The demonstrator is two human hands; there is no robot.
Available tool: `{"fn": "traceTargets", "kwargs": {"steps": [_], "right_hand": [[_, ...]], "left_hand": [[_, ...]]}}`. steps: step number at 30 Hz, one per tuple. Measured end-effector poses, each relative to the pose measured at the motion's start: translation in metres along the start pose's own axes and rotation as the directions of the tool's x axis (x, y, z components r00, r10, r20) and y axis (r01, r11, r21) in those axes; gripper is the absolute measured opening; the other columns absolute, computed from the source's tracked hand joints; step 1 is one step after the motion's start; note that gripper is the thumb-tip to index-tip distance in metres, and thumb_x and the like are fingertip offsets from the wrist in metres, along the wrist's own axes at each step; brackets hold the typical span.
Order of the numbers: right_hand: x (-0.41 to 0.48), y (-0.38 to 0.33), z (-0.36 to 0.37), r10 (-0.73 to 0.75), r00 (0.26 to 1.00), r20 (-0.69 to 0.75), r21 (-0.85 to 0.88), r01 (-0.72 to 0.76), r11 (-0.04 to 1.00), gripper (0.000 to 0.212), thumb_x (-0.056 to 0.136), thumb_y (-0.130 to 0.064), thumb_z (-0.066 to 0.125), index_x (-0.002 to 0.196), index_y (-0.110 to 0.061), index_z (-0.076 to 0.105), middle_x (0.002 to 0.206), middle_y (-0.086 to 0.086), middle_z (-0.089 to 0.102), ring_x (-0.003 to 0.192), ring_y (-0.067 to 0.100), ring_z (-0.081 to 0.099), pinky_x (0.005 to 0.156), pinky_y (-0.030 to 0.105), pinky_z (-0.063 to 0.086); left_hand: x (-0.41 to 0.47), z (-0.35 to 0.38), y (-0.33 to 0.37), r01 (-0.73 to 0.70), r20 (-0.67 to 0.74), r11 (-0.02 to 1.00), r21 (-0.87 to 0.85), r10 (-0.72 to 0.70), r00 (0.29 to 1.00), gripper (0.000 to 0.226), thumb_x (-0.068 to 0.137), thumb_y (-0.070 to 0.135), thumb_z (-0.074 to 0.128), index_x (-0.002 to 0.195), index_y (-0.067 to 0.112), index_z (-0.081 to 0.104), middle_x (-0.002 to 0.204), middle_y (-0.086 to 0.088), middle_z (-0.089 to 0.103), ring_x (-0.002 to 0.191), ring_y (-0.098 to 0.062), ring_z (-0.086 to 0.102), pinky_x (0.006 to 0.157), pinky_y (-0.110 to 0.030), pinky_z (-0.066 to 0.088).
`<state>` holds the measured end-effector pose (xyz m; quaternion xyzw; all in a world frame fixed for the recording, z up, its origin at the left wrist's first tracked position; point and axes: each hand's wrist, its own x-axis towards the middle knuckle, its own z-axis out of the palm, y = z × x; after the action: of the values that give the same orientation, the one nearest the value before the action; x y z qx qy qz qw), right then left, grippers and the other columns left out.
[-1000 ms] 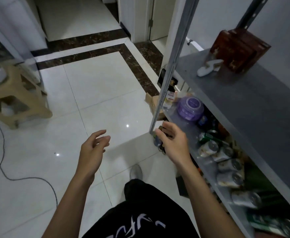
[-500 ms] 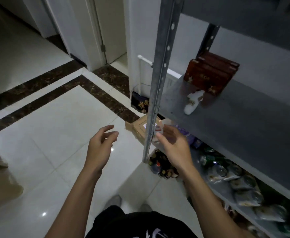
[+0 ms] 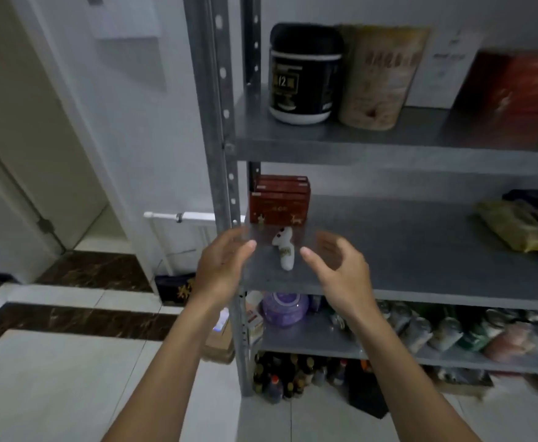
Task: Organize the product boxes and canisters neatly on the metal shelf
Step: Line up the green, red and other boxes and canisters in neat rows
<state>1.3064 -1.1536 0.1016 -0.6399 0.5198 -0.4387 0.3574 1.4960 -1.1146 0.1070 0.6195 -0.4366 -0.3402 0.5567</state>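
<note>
"Holding anything, either hand?"

"No. The left hand (image 3: 226, 266) and the right hand (image 3: 338, 272) both hover at the front of the middle tier of the metal shelf (image 3: 421, 250). Their palms are turned toward each other and the fingers are loosely curved and spread, with nothing in them. The fingertips are blurred."

"What sits between them?"

"A small white figurine (image 3: 285, 248), lying near the front edge of that tier. Neither hand touches it, as far as I can see."

"And the boxes?"

"Red-brown boxes (image 3: 280, 202) stand packed together at the left end of the same tier. They are just behind the figurine and close by the perforated upright (image 3: 216, 122). Far to the right on that tier lies a yellow packet (image 3: 523, 228), well apart from the hands."

"The canisters?"

"One tier up. A black canister (image 3: 304, 74) with a white base stands upright at the left end. A tan canister (image 3: 379, 78) stands just beside it on the right, but I cannot tell whether they touch. Further right is a red box (image 3: 516, 90), blurred."

"Below?"

"A purple jar (image 3: 283, 309) sits at the left end of the lower tier. Next to it is a row of cans (image 3: 436, 330), too blurred to say more. Dark bottles (image 3: 280, 374) stand on the tiled floor (image 3: 70, 378) under the shelf."
</note>
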Motion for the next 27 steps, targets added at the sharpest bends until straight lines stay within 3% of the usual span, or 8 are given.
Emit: {"fn": "traceTargets", "kwargs": {"steps": [3,6,11,14,18,21,23,27], "right_hand": [[0.003,-0.018,-0.016,-0.056,0.996,-0.066,-0.034,0.053,0.998,0.027,0.088,-0.039,0.072,0.111,-0.033,0.058,0.105,-0.030,0.057,0.104,-0.005,0.056,0.091,0.016,0.043],[0.012,-0.036,-0.034,-0.098,0.986,-0.136,-0.042,0.093,0.995,0.043,0.086,-0.042,0.072,0.122,-0.021,0.063,0.118,-0.013,0.064,0.113,0.005,0.058,0.098,0.026,0.046],[0.040,-0.069,-0.066,-0.171,0.969,-0.179,-0.057,0.163,0.985,0.044,0.087,-0.041,0.071,0.125,-0.022,0.061,0.119,-0.011,0.064,0.111,0.003,0.058,0.091,0.021,0.048],[0.065,-0.092,-0.080,-0.223,0.955,-0.197,-0.077,0.212,0.974,0.047,0.088,-0.040,0.071,0.127,-0.018,0.059,0.122,-0.009,0.063,0.114,0.006,0.058,0.087,0.017,0.045],[0.098,-0.119,-0.082,-0.281,0.938,-0.205,-0.062,0.274,0.960,0.044,0.087,-0.038,0.072,0.124,-0.016,0.062,0.118,-0.007,0.066,0.112,0.011,0.060,0.098,0.029,0.050],[0.119,-0.135,-0.075,-0.269,0.956,-0.119,0.016,0.273,0.962,0.041,0.090,-0.029,0.070,0.127,-0.015,0.058,0.112,-0.011,0.062,0.102,0.003,0.059,0.089,0.016,0.046],[0.133,-0.141,-0.066,-0.245,0.968,-0.043,0.098,0.249,0.964,0.035,0.093,-0.023,0.067,0.126,-0.020,0.055,0.117,-0.009,0.061,0.108,0.004,0.056,0.093,0.018,0.043],[0.158,-0.143,-0.054,-0.255,0.966,-0.033,0.101,0.257,0.961,0.033,0.099,-0.025,0.057,0.131,-0.018,0.056,0.123,-0.005,0.059,0.120,0.010,0.052,0.097,0.024,0.038]], "left_hand": [[0.009,0.019,0.025,-0.066,0.055,0.997,-0.032,0.067,0.996,0.026,0.092,0.023,0.063,0.117,0.027,0.063,0.105,0.010,0.068,0.102,-0.011,0.065,0.090,-0.028,0.051],[0.018,0.033,0.050,-0.132,0.125,0.986,-0.104,0.144,0.982,0.028,0.091,0.020,0.065,0.119,0.025,0.061,0.108,0.002,0.070,0.104,-0.015,0.066,0.086,-0.026,0.052],[0.046,0.055,0.098,-0.272,0.171,0.961,-0.047,0.276,0.946,0.030,0.090,0.030,0.066,0.119,0.032,0.059,0.107,0.009,0.068,0.103,-0.009,0.064,0.093,-0.034,0.052],[0.065,0.065,0.127,-0.370,0.137,0.929,-0.002,0.366,0.920,0.032,0.089,0.028,0.067,0.119,0.029,0.057,0.103,0.010,0.068,0.100,-0.008,0.064,0.091,-0.031,0.052],[0.085,0.073,0.160,-0.503,0.018,0.864,0.032,0.503,0.864,0.034,0.089,0.023,0.069,0.120,0.024,0.056,0.103,0.009,0.065,0.094,-0.003,0.062,0.080,-0.019,0.050],[0.106,0.076,0.169,-0.504,-0.037,0.861,0.066,0.507,0.861,0.041,0.087,0.018,0.070,0.124,0.021,0.053,0.113,0.004,0.061,0.103,-0.011,0.059,0.085,-0.022,0.047],[0.122,0.075,0.171,-0.482,-0.088,0.863,0.151,0.498,0.863,0.050,0.084,0.017,0.072,0.129,0.022,0.049,0.122,0.004,0.055,0.112,-0.012,0.053,0.091,-0.025,0.044],[0.144,0.067,0.173,-0.549,-0.073,0.826,0.130,0.560,0.825,0.065,0.075,0.014,0.080,0.125,0.033,0.043,0.110,0.023,0.053,0.108,-0.002,0.050,0.086,-0.013,0.040]]}}
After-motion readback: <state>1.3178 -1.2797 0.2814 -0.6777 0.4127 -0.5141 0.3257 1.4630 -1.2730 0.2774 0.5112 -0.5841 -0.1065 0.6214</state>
